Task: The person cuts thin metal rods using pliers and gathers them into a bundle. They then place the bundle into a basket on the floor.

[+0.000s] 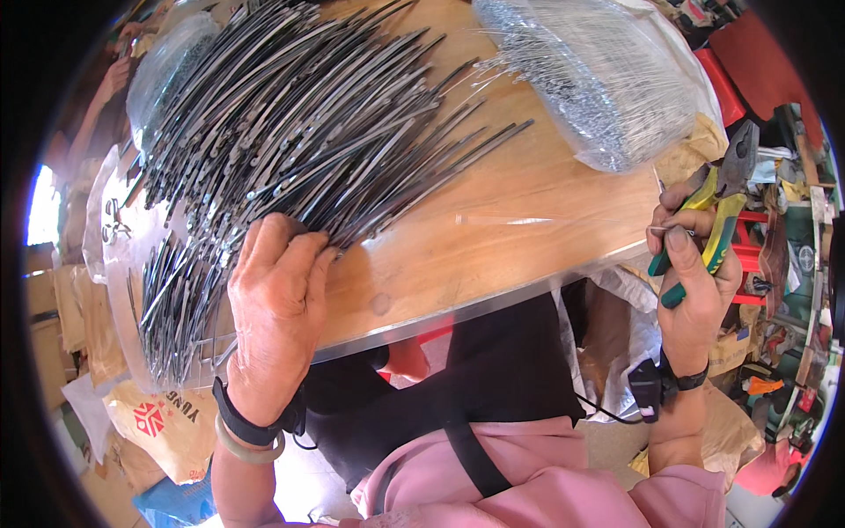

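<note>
The left hand [280, 304] is lying on top of a big pile of thin dark metal strips [290, 123] on the round wooden table [519, 229]. Its fingers are bending down into the near ends of the strips, maybe to pick one out or to keep the pile from sliding. I cannot tell if a strip is really pinched, because the fingertips are hiding in the pile.

The right hand [697, 282] is staying off the table edge, to the right. Its fingers are wrapping tightly around a pair of pliers [717, 207] with yellow and green handles, pointing the jaws up and away, probably so the tool is ready. The thumb and first finger also seem to be pinching a very thin wire pin [658, 231], but it is too small to be sure.

A clear plastic bag of shiny thin wires [590, 79] is lying at the far side of the table, near the pliers.

The far end of the strip pile is running out of the picture at the top, and the things at the sides are looking bent and blurry
</note>
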